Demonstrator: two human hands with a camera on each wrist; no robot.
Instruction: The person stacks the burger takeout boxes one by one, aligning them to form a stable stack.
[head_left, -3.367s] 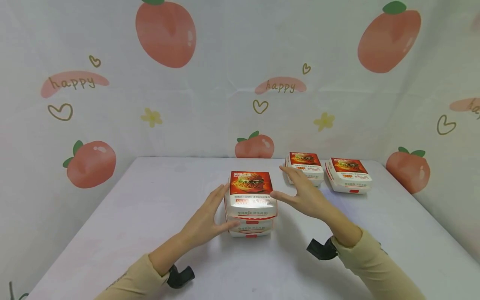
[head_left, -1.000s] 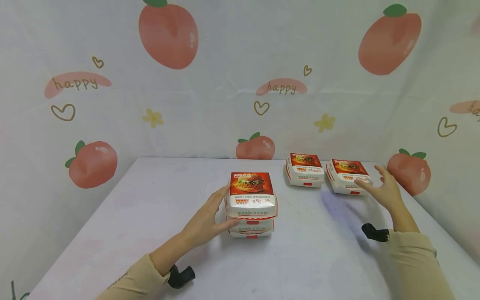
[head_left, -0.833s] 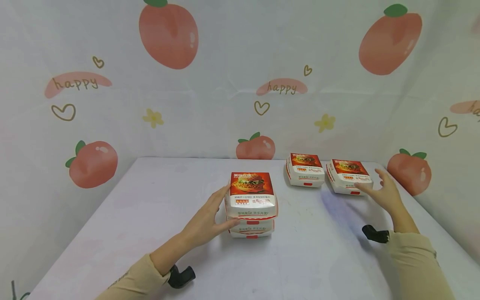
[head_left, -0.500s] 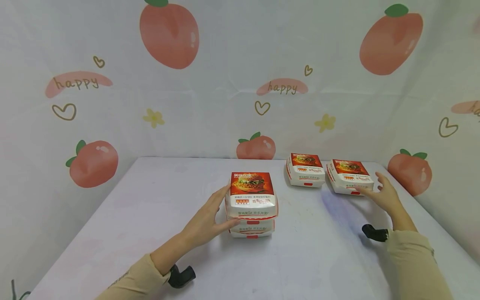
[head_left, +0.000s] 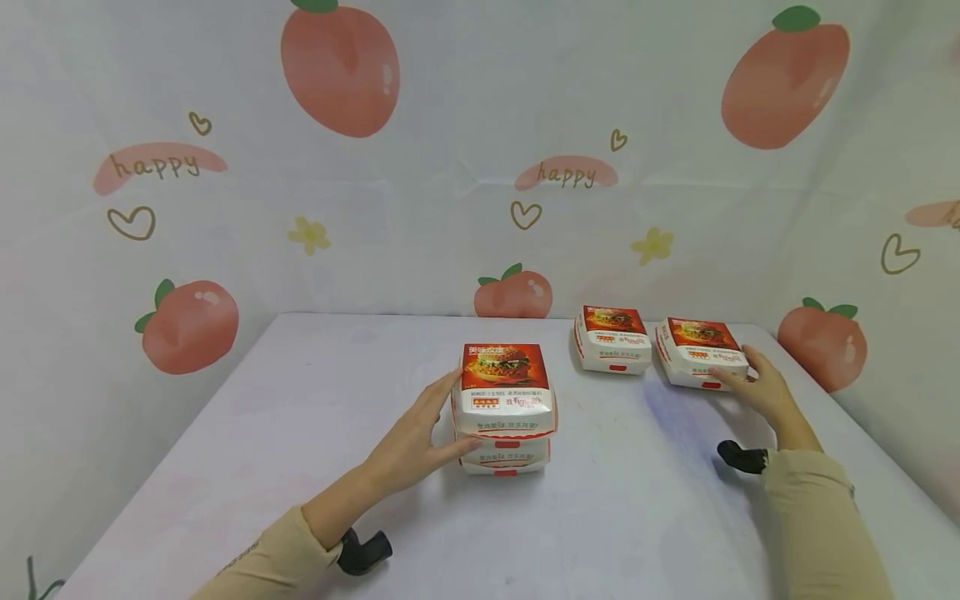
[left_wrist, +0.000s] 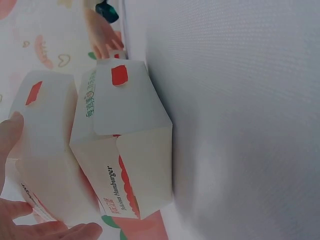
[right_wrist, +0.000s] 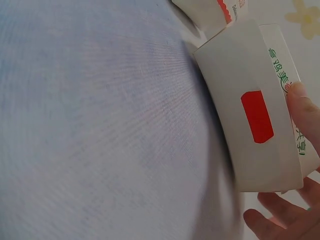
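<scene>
In the head view, two hamburger boxes are stacked in the middle of the table. My left hand (head_left: 405,446) rests against the upper box (head_left: 506,412), thumb on its front, fairly straight fingers along its left side. The lower box (left_wrist: 122,100) sits on the table. At the back right, my right hand (head_left: 765,396) touches the rightmost hamburger box (head_left: 701,346). Its thumb lies on the front face, and its fingers lie about the right side. In the right wrist view, some fingertips (right_wrist: 252,217) show apart from this box, which stands on the table.
Another hamburger box (head_left: 613,340) stands at the back, just left of the one by my right hand. A white cloth (head_left: 315,375) covers the table. Behind it hangs a white backdrop (head_left: 435,125) printed with peaches. Black straps sit at both wrists.
My right hand has left the stack, gone to the rightmost box and drawn in closer against it. The left hand has stayed at the stack. No box has visibly moved.
</scene>
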